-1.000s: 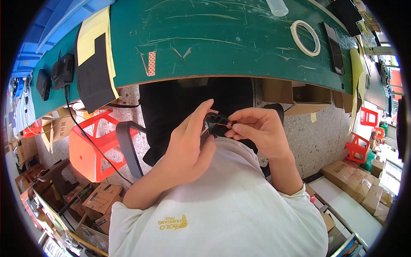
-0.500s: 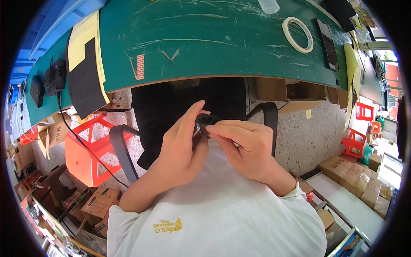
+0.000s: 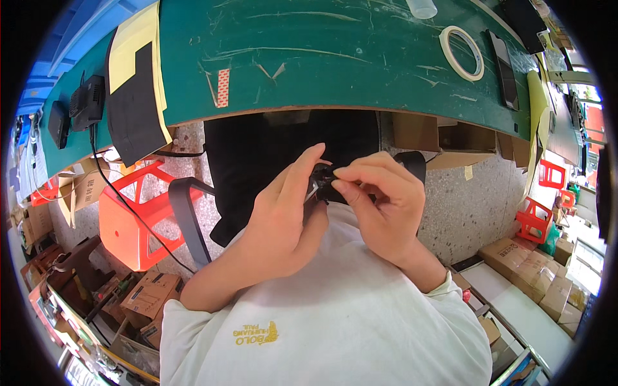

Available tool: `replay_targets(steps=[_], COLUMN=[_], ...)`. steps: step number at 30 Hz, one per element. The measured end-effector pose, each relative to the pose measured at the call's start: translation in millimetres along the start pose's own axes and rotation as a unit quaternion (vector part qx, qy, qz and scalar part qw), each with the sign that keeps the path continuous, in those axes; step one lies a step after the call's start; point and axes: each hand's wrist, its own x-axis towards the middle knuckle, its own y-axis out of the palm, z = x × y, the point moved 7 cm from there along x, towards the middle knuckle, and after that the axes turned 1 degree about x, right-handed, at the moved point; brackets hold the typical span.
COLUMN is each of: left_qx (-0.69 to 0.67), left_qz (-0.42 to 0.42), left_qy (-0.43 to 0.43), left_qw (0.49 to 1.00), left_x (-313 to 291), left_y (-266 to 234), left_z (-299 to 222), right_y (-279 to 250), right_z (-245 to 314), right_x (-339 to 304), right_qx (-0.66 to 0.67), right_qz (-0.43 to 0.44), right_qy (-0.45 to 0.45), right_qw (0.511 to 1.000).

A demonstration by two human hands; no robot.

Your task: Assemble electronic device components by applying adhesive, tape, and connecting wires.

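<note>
Above my lap, a small black object (image 3: 320, 182) with a shiny edge sits between my two hands; its kind I cannot make out. My left hand (image 3: 288, 209) grips it from the left, thumb below and fingers along the far side. From the right, my right hand (image 3: 384, 199) pinches the object's upper right part between thumb and forefinger. Much of it is hidden by my fingers.
Ahead is a green table (image 3: 270, 58) with a tape roll (image 3: 461, 53), a black phone-like slab (image 3: 502, 69), yellow and black sheets (image 3: 136, 90) and a black adapter (image 3: 87, 103). A red stool (image 3: 132, 222) stands left; cardboard boxes (image 3: 524, 260) lie right.
Both hands and the black object have shifted slightly up and to the right in the picture. My right hand has turned a little, its fingers now at the object's upper right part.
</note>
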Motion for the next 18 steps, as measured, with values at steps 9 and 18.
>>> replay_targets(steps=[9, 18], left_qx=[0.013, 0.048], left_qz=[-0.027, -0.01], left_qy=[0.015, 0.047], left_qw=[0.999, 0.998], left_x=[-4.9, -5.6], left_y=[-0.8, -1.3], left_z=[-0.2, -4.8], right_y=[8.8, 10.8], right_z=[-21.7, -26.2], right_x=[-0.4, -2.0], right_qx=[0.126, 0.147], right_qz=[0.018, 0.047], right_qy=[0.106, 0.128], right_qw=[0.986, 0.98])
